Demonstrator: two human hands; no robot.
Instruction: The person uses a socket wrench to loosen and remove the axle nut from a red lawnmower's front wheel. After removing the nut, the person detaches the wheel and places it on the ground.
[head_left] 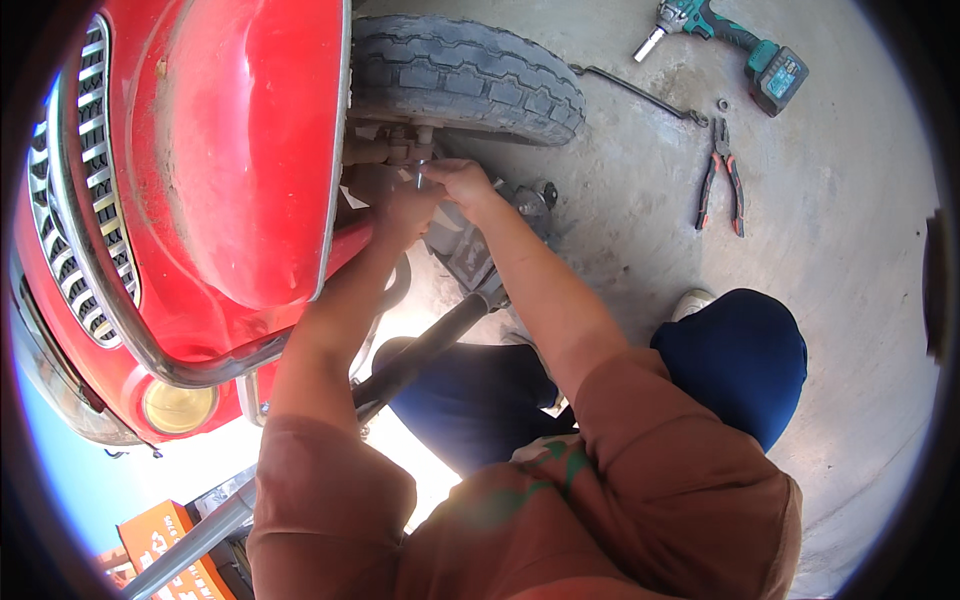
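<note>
Both my hands meet beneath the red vehicle's fender (250,150), beside the steering and axle parts (395,148) inboard of a black tyre (465,75). My right hand (462,182) has its fingers bent in a pinch at a small shiny metal piece (421,174), whose exact kind is unclear. Just left of it, my left hand (402,205) is curled close against the same spot; what it grips is hidden by the hand itself. Under the hands stands a grey jack (468,255), its long handle (430,340) slanting down between my arms.
On the concrete floor to the right lie a green cordless impact wrench (725,32), a thin metal bar wrench (640,92), a nut (722,104) and red-and-black pliers (722,180). A chrome bumper bar (200,372) curves at my left. An orange box (165,545) sits lower left.
</note>
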